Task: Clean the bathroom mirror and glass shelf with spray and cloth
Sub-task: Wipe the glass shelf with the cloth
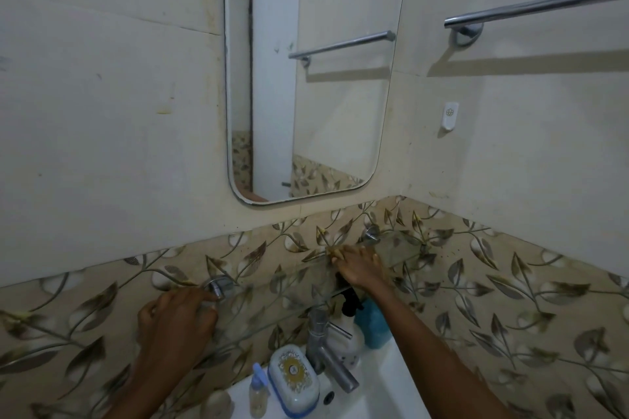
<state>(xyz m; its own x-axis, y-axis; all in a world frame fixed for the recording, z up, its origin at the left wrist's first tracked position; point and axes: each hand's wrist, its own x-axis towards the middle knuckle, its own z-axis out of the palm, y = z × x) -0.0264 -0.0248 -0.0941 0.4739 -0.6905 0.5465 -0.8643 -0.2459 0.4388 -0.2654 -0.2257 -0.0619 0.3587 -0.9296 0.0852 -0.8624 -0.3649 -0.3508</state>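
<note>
Right hand [359, 267] lies flat on the glass shelf [405, 250], fingers spread, pressing a yellow cloth [335, 251] onto its right half near the right bracket [372, 233]. Left hand [177, 320] is at the shelf's left end, fingers curled; gripping the glass or not, I cannot tell. The mirror [326, 95] hangs above. The blue spray bottle [372, 323] stands on the sink's [391, 384] back edge, under the shelf.

Mirror [316, 78]: top cut by the upper edge. Towel rail [537, 8] runs off right. Cloth [332, 251] mostly hidden under right hand [357, 265] (only a yellowish scrap shows at the fingertips). Left hand [177, 316] blurred, grip unclear. Blue spray bottle [372, 325] partly behind right forearm. Sink [384, 391] cut off below.
</note>
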